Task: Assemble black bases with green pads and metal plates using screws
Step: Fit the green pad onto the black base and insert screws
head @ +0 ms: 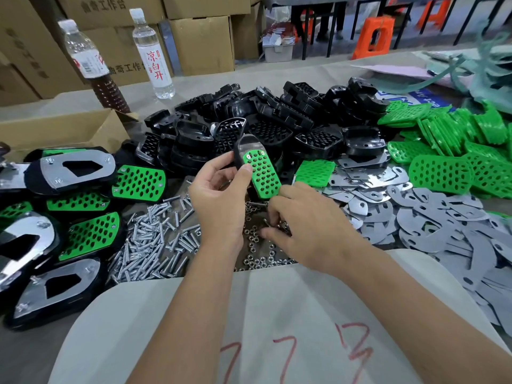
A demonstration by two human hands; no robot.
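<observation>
My left hand [219,195] grips a black base with a green perforated pad [261,173] on it, held upright above the table, thumb on the pad's edge. Two screw heads show at the pad's top. My right hand [302,225] reaches down into a scatter of small nuts [257,250], its fingertips curled among them; whether they pinch a nut is hidden. A pile of screws [155,242] lies to the left of the nuts. Loose black bases [277,120] are heaped behind, green pads [448,151] at the right, grey metal plates [432,225] in front of them.
Finished assemblies [66,214] are stacked at the left, some showing green pads, some metal plates. An open cardboard box [69,128] and two bottles [151,51] stand behind them. Cardboard cartons line the back. A white cloth with red marks [277,328] covers my lap.
</observation>
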